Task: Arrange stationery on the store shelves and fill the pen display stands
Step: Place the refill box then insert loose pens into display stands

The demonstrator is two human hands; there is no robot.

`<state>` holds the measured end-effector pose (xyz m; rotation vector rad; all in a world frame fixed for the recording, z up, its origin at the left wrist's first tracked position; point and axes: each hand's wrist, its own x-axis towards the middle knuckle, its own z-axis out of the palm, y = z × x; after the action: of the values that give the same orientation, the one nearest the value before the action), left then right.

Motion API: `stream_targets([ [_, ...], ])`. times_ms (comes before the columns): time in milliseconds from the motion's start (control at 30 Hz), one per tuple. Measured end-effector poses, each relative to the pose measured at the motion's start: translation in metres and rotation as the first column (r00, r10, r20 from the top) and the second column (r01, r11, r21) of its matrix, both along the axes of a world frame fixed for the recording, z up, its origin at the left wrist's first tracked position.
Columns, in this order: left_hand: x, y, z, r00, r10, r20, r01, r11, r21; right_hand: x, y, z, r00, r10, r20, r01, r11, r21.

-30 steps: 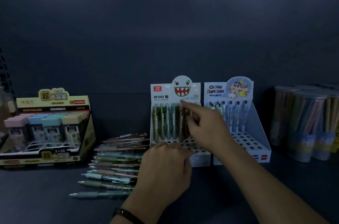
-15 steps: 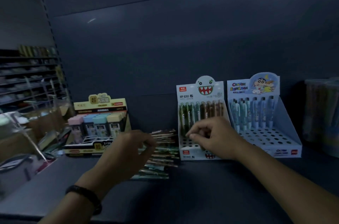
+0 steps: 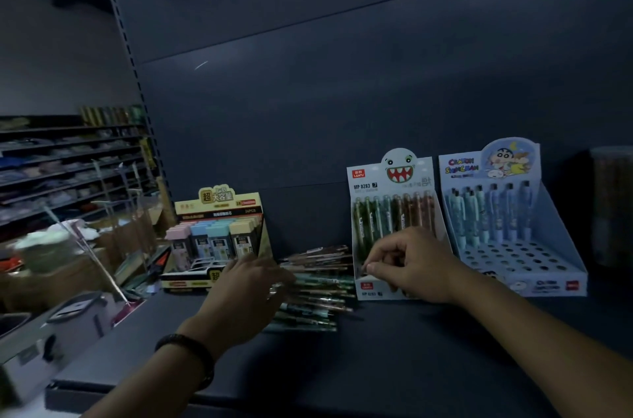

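The white stand (image 3: 394, 178) carries a red "LANTU" tag, "MP 8283" with a boxed 7, and a toothy monster face on its header. A row of pens (image 3: 394, 215), green at the left and brown at the right, stands upright along its back. Just beside it on the right, the blue stand (image 3: 459, 178) reads "CRAYON SHINCHAN" next to a cartoon figure. It holds pale blue pens (image 3: 493, 212) in its back rows, with open holes in front. Further left, a yellow box (image 3: 219, 203) shows a large "超", "大容量" and "24PCS" above pastel-capped packs.

Loose pens (image 3: 318, 280) lie in a flat pile on the dark shelf (image 3: 376, 366), between the yellow box and the white stand.

The left grip (image 3: 250, 284), blurred, reaches over the pile's left end with its fingers apart and stretched forward. A dark band (image 3: 191, 349) sits on that wrist.

The right grip (image 3: 411, 263) is at the white stand's front, fingers curled with the thumb against the forefinger. I cannot tell whether it pinches anything.
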<state>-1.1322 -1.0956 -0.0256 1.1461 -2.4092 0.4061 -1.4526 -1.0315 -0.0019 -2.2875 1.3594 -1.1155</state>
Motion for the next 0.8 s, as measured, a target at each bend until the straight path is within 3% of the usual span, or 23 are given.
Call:
stream_targets([
  [267, -0.007, 0.000, 0.002, 0.994, 0.061, 0.086, -0.058, 0.998, -0.029, 0.000, 0.000, 0.000, 1.000, -0.001, 0.007, 0.001, 1.000, -0.010],
  [567, -0.005, 0.001, 0.006, 0.997, -0.029, 0.067, 0.029, 1.000, 0.010, -0.002, -0.002, -0.002, 0.999, -0.028, 0.023, 0.029, 0.999, -0.036],
  [700, -0.014, -0.001, 0.010, 0.983, -0.055, -0.175, 0.063, 0.997, 0.038, -0.003, -0.003, -0.002, 0.989, -0.020, 0.145, 0.028, 0.998, -0.054],
  [800, -0.041, 0.003, 0.017, 0.920, -0.061, -0.386, 0.135, 0.976, 0.168, -0.002, -0.003, 0.002, 0.946, 0.013, 0.323, 0.015, 0.996, -0.082],
])
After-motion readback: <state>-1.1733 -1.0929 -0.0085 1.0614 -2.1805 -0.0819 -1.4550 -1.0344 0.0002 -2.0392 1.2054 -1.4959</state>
